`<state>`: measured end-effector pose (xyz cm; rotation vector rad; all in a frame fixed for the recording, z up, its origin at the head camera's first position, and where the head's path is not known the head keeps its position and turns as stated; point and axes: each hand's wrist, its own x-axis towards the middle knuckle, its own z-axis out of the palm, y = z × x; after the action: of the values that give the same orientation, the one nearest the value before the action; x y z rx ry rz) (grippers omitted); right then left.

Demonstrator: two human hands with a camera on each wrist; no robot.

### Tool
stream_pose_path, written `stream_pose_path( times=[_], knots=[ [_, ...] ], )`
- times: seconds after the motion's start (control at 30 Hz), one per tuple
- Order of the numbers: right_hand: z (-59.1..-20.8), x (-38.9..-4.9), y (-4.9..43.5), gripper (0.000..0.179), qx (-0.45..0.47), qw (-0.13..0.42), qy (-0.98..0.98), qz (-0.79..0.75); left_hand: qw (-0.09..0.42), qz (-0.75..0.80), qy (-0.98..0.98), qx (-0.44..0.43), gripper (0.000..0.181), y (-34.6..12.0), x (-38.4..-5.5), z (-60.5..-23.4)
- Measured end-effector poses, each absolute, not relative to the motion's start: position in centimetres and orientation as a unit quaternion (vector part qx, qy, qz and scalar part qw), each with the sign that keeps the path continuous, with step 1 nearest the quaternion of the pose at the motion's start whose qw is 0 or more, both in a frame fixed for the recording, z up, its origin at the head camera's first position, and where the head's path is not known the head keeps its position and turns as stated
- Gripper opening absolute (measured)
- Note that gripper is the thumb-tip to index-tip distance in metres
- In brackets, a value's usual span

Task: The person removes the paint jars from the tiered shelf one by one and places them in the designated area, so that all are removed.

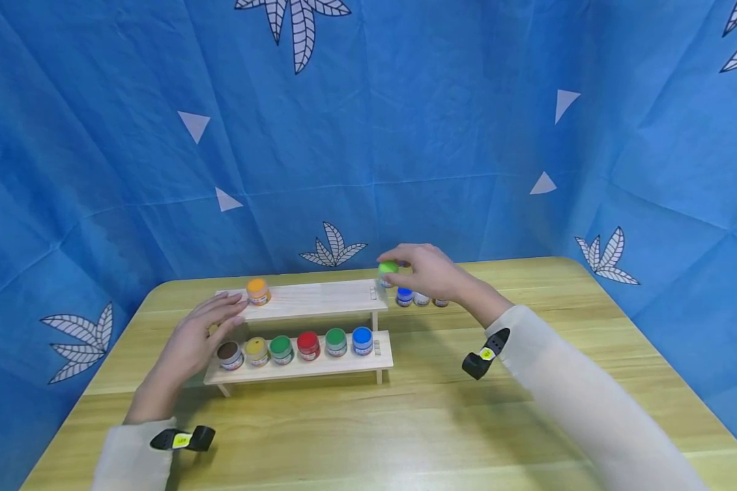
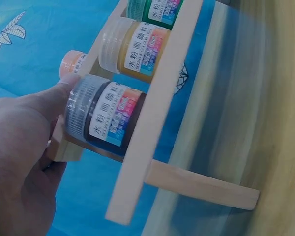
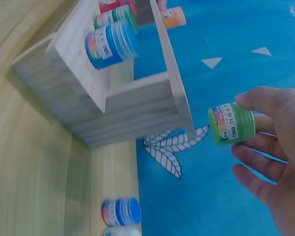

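A two-tier wooden rack (image 1: 307,368) stands on the table. My left hand (image 1: 199,334) grips the left end of its upper shelf; in the left wrist view the thumb lies behind the brown paint jar (image 2: 105,115), with the other fingers partly hidden by wood. My right hand (image 1: 432,273) pinches a light green paint jar (image 3: 231,124) between thumb and fingers, raised beside the upper shelf's right end. An orange paint jar (image 1: 258,292) sits at that shelf's left. Along the lower shelf stand brown, yellow (image 1: 256,350), green, red (image 1: 308,345) and blue (image 1: 362,340) jars.
Behind the rack's right side, several more jars stand on the table, including a blue one (image 1: 404,296) and a white one (image 1: 421,299), partly covered by the right hand. Blue patterned cloth (image 1: 368,136) hangs around the wooden table (image 1: 344,436).
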<state>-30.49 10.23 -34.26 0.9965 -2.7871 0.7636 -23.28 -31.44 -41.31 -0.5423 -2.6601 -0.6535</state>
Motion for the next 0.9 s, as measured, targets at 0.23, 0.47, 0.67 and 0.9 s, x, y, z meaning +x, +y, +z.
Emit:
stream_pose_path(
  times=[0.23,0.47,0.67,0.9],
  knots=[
    [-34.6,-30.8,12.1,0.041,0.311,0.037,-0.918,0.245,0.173,-0.214,-0.941,-0.195,0.038,-31.3,-23.0,-40.9],
    [-35.3,-30.9,14.0,0.039,0.294,0.033,-0.924,0.244,0.203,-0.189,-0.941,-0.194,0.034,-31.1,-22.8,-40.6],
    [-36.2,-31.4,15.5,0.04,0.273,0.027,-0.929,0.249,0.202,-0.19,-0.942,-0.187,0.034,-31.1,-22.7,-40.5],
    [-37.3,-31.9,17.3,0.039,0.267,0.026,-0.929,0.254,0.2,-0.191,-0.944,-0.182,0.034,-31.0,-22.9,-40.7]
  ],
)
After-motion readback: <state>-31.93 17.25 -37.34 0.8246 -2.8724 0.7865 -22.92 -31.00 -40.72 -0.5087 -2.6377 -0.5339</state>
